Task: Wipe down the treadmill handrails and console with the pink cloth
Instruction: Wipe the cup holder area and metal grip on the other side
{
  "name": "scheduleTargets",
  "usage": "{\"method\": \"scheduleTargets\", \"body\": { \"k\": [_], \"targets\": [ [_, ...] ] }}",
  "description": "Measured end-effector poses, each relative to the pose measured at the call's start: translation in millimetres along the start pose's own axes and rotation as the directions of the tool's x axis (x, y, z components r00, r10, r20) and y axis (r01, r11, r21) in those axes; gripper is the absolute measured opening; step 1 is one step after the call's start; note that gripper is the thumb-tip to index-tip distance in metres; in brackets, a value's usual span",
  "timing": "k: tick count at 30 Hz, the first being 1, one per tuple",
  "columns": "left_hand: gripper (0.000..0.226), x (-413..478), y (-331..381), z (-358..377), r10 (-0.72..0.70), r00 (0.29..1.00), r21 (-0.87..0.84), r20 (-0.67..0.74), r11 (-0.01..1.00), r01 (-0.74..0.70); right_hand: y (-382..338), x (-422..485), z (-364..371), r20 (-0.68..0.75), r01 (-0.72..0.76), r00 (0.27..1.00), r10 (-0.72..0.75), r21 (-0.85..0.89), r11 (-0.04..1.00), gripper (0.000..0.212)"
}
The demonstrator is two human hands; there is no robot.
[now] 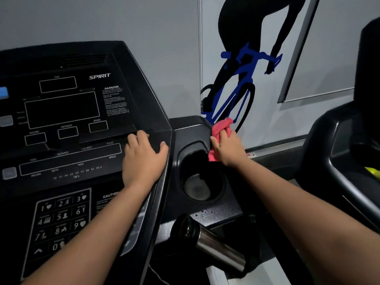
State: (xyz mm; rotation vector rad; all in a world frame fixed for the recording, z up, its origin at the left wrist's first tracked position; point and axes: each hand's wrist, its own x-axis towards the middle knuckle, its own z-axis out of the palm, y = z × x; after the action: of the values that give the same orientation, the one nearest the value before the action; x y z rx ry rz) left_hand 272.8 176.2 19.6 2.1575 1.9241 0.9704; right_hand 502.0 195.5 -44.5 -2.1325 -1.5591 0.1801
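**Item: treadmill wipe-down, state of work**

- Pink cloth: bunched up, pressed on the far rim of the side tray, right of the display and just beyond the cup holder. One end sticks out past the fingers, another hangs below the palm.
- Right hand: fingers curled tight round the cloth, bearing it down on the tray.
- Left hand: laid on the right edge of the console, fingers relaxed and spread, holding nothing; it appears to be steadying.
- Handrail: near, below the tray, with a metal sleeve; neither hand nor cloth on it.
- Droplets: beaded on the tray's near part, between cup holder and handrail.
- Keypad: near left of the console, untouched.
- Cyclist decal: on the far wall.
- Neighbouring machine: right.

**Progress, as judged:** work is under way on the console's right tray. The wet near part likely awaits a pass, and the handrail looks yet to be done. Whether the display face has been wiped cannot be told.
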Motion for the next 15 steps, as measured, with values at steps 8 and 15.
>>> {"method": "scheduleTargets", "body": {
  "k": [8, 15],
  "targets": [
    [0.042, 4.5, 3.1, 0.8, -0.003, 1.0, 0.001, 0.002, 1.0, 0.003, -78.3, 32.1, 9.8, -0.139, 0.24, 0.954, -0.266, -0.179, 0.954, 0.046],
    [0.042, 6.1, 0.9, -0.8, -0.03, 0.999, -0.018, 0.03, 0.999, 0.03, -99.3, 71.6, -7.5, 0.036, 0.385, 0.923, -0.384, -0.15, 0.911, 0.04]
  ]
}}
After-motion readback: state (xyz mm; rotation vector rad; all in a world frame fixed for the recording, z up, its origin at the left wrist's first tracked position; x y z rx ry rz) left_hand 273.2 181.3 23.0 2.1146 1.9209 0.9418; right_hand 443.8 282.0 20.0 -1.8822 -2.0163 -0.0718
